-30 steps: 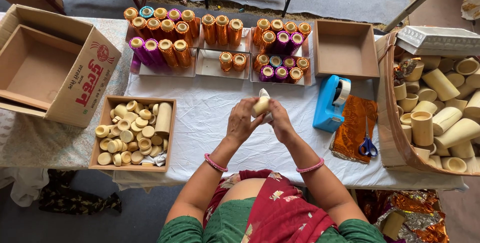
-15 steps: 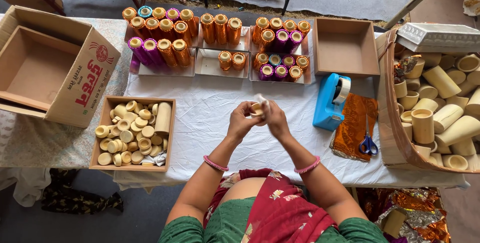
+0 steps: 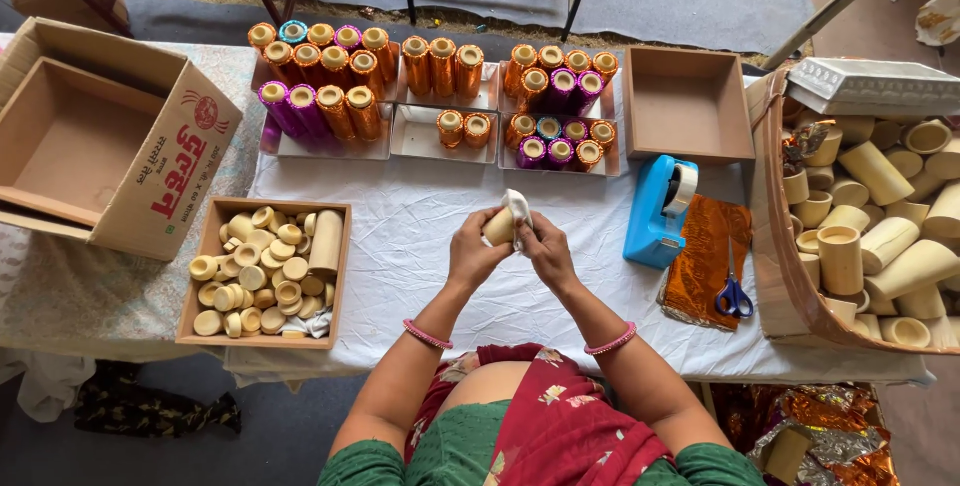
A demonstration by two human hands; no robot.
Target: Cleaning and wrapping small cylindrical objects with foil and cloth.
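Cup (image 3: 499, 227), small and cream, is sitting at frame centre above the tabletop (image 3: 420, 216). Left hand (image 3: 472, 252) is gripping its body; right hand (image 3: 540, 246) is pinching a white cloth (image 3: 517, 208) against it. Cup appears light, stiff, smooth; grip the sides.

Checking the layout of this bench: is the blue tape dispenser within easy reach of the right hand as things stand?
Probably yes. The tape dispenser stands just beside the right hand with only bare white cloth between them. But that hand is busy, gripping a small cylinder and white cloth together with the left hand.
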